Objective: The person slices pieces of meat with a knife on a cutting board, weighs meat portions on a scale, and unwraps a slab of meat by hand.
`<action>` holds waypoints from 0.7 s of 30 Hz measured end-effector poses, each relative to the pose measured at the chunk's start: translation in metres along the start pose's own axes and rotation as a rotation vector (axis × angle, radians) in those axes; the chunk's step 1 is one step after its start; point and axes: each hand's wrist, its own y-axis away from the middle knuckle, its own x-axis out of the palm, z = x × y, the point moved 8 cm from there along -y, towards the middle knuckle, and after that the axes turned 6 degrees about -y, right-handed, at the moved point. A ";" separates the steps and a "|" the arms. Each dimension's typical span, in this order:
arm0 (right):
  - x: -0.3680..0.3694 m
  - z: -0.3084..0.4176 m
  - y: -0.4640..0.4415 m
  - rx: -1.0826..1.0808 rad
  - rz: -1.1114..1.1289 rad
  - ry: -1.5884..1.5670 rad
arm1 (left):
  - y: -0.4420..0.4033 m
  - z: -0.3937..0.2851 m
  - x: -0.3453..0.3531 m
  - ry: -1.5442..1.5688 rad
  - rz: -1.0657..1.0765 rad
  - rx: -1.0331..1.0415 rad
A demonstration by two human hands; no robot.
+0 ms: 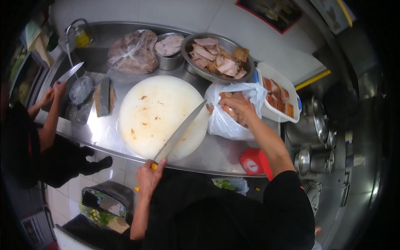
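My left hand (149,177) is closed round the yellow handle of a long knife (179,134). Its blade slants up and to the right over a round white cutting board (137,112) with brown scraps on it. On the right, my right hand (237,104) reaches into a white plastic bag (227,128) holding browned pieces of meat (241,118). Its fingers curl down among the meat and are partly hidden, so what they grip cannot be made out. The bag stands beside the board's right edge.
Behind stand a steel bowl of sliced meat (239,75), a pot (168,62) and a bag of meat (133,52). A white tub (266,106) and a red scale (252,161) are right. Left, a sharpening stone (103,96) lies near another person's knife (71,72).
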 end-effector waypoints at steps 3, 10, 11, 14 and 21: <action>0.036 -0.041 -0.048 0.126 0.426 -0.317 | 0.000 0.001 0.002 0.023 0.025 -0.021; -0.004 0.024 0.011 0.246 0.530 -0.155 | 0.004 -0.008 -0.005 -0.038 0.066 0.027; 0.000 0.011 -0.001 0.228 0.557 -0.154 | 0.005 -0.011 -0.006 -0.048 0.075 0.032; 0.003 -0.026 -0.039 0.181 0.560 -0.059 | 0.006 -0.022 -0.010 -0.076 0.110 0.047; -0.028 -0.037 -0.059 -0.025 0.414 0.366 | -0.005 -0.058 -0.018 -0.120 0.138 0.124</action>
